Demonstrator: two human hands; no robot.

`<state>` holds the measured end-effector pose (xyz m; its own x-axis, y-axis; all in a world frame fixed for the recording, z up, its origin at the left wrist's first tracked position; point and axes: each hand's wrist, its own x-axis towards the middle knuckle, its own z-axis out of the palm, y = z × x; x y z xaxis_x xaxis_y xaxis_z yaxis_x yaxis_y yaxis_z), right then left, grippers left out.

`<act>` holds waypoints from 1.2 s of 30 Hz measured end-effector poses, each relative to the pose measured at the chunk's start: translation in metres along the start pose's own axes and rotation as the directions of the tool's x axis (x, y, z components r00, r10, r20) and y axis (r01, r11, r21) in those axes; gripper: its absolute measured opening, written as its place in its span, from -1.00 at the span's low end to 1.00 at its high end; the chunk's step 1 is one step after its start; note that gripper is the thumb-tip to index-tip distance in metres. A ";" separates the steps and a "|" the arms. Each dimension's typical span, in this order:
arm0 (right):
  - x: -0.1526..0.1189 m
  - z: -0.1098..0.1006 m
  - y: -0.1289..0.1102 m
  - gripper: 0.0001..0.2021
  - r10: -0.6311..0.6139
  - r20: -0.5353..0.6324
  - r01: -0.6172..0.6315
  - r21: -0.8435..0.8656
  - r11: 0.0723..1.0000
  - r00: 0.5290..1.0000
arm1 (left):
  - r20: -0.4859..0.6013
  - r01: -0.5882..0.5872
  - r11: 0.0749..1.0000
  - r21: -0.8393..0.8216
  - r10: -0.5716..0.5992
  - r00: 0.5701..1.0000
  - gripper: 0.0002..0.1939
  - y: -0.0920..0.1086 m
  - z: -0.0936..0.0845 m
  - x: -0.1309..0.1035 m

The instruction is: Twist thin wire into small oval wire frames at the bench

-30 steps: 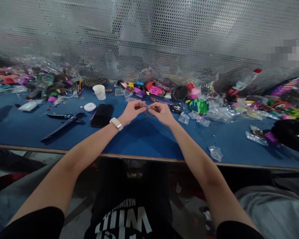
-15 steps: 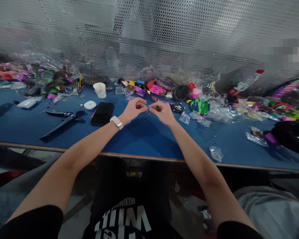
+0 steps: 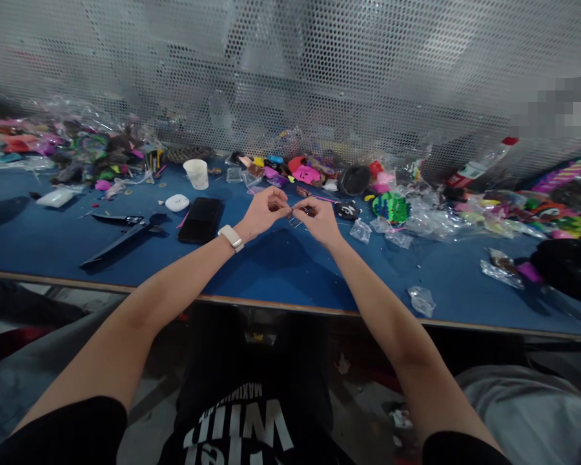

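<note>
My left hand (image 3: 267, 212) and my right hand (image 3: 319, 218) meet fingertip to fingertip above the middle of the blue table. Both are closed in a pinch. Between and below the fingertips show thin, wiry bits (image 3: 296, 221), too small to make out. A black phone (image 3: 201, 220) lies left of my left hand, near a white rounded case (image 3: 177, 203). Just right of my right hand sits a black piece with white marks (image 3: 347, 210), and beside it a small clear plastic bag (image 3: 361, 230).
Black scissors (image 3: 121, 240) lie at the left, below a white cup (image 3: 196, 174). Colourful clay pieces (image 3: 305, 172) and plastic wrap line the back by a perforated metal screen (image 3: 290, 77). A bottle (image 3: 481, 165) leans at the right, near a glossy black object (image 3: 569, 268).
Both hands stay together at nearly the same place, with only a slight shift of the fingers. The whole view has moved slightly.
</note>
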<state>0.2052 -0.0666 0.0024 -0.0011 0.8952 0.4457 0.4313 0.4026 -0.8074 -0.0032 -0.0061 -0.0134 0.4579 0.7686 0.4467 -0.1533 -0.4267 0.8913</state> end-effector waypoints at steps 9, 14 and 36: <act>-0.002 -0.002 -0.003 -0.78 -0.018 0.030 0.018 0.013 1.000 0.999 | -0.009 -0.004 1.000 0.004 0.004 1.000 -0.62 0.000 -0.001 0.001; 0.000 -0.002 0.002 -0.78 -0.005 0.057 0.005 -0.012 1.000 0.998 | 0.033 -0.049 0.996 0.070 0.047 0.998 -0.68 0.006 -0.003 -0.002; 0.001 -0.002 0.000 -0.73 -0.033 0.014 0.033 -0.003 0.999 0.999 | -0.105 -0.029 0.995 0.090 0.039 0.994 -0.65 0.001 0.006 -0.001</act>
<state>0.2071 -0.0658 0.0032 -0.0277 0.8837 0.4672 0.4339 0.4317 -0.7908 0.0011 -0.0105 -0.0136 0.3569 0.7973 0.4867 -0.0869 -0.4904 0.8671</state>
